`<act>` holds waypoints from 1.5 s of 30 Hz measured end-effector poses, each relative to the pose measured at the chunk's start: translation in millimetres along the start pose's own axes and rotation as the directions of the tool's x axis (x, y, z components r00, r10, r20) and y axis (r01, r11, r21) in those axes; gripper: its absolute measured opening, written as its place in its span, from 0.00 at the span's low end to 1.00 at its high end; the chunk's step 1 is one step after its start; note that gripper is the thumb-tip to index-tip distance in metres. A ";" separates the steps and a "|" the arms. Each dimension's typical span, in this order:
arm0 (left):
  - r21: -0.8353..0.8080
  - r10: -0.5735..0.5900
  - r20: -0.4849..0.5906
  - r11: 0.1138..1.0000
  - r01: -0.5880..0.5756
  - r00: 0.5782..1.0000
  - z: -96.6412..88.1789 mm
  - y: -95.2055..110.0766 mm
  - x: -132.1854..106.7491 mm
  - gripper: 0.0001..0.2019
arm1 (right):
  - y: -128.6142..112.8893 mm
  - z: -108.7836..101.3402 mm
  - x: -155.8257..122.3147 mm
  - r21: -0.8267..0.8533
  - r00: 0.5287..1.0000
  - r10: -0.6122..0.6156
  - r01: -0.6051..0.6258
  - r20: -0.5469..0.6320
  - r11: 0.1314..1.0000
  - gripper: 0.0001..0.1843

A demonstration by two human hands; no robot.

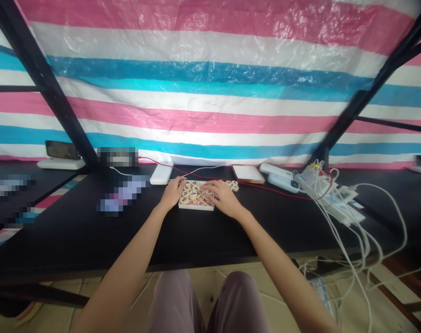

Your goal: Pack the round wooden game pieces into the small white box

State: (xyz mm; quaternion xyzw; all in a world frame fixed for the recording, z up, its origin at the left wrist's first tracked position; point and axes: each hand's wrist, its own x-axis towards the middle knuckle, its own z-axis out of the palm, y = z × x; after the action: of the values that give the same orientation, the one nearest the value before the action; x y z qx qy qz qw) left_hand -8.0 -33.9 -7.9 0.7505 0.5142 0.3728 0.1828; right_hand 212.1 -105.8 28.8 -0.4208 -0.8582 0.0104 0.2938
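Observation:
A shallow white box (196,208) stands on the black desk in front of me, with round xiangqi pieces (193,194) in it. Their faces carry black or red characters. My left hand (173,193) is closed at the box's left edge, fingertips on its upper left corner. Over the right part of the box lies my right hand (225,198), its fingers apart and bent down onto the pieces there. It covers some of them, and no piece shows clearly gripped. A few more xiangqi pieces (232,185) lie on the desk just beyond my right hand.
Behind the box lies a shallow box lid (248,174). White power banks (283,181) lie to its right, and another white power bank (161,172) lies left. A red cable (266,188) crosses the desk. Power strips with tangled cables (331,199) fill the right side. Striped sheeting (210,111) hangs behind.

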 end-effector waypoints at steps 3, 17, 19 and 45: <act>0.003 0.011 -0.011 1.000 -0.011 1.000 1.2 -2.1 0.2 0.16 | -9.9 10.5 3.8 0.002 0.988 -0.096 0.097 0.119 0.995 0.18; 0.023 0.028 -0.024 0.999 -0.028 0.999 0.8 0.5 -2.0 0.14 | -19.7 17.0 9.5 0.108 0.993 -0.085 0.075 0.087 0.991 0.14; 0.033 0.036 -0.029 0.999 -0.035 0.999 0.4 1.6 -3.0 0.15 | -20.7 18.8 10.8 0.117 0.991 -0.088 0.076 0.097 0.990 0.16; 0.010 0.015 -0.039 1.000 -0.015 0.999 1.3 -5.2 3.6 0.17 | 48.1 -42.4 -27.3 0.033 0.895 0.438 -0.442 0.088 0.897 0.13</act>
State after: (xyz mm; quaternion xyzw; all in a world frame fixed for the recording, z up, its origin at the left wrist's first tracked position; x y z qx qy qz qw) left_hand -9.7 -28.5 -10.8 0.7477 0.5138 0.3865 0.1662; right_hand 281.3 -104.3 37.7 -0.5952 -0.7512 0.1155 0.2610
